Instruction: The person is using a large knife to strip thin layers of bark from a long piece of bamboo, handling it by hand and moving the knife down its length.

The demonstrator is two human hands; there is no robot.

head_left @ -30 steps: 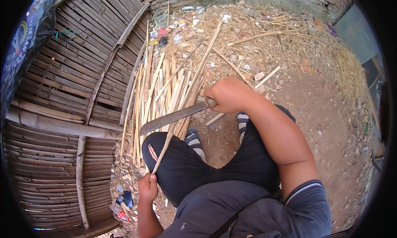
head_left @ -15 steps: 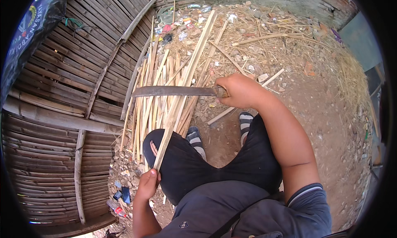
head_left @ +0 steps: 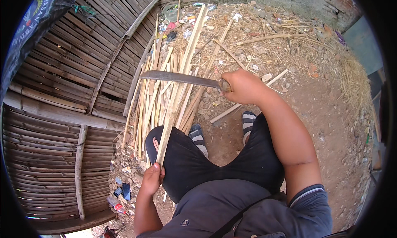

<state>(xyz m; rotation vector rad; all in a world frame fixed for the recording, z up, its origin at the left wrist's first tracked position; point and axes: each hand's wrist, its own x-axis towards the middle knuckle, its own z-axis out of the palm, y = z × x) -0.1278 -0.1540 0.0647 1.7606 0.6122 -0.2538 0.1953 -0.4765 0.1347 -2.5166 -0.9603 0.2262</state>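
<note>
A long, pale split bamboo strip runs from my left hand over my left knee and away to the far side. The thumb and fingers of my left hand are closed round its near end. In my right hand is the handle of a machete, fingers wrapped round it. The dark, slightly curved blade points left and lies across the strip beyond my knee; I cannot tell whether it touches. Under and beside the strip lies a pile of split bamboo strips.
At the left stands a slatted bamboo wall. Straw, rubble and litter cover the ground ahead, up to a brick wall. A plastic bottle lies at the lower left. A short stick lies beyond my feet.
The machete has moved a little farther away along the strip, and its blade now slants with the tip farther off. The strip's far end has shifted slightly left. Both hands keep their grip.
</note>
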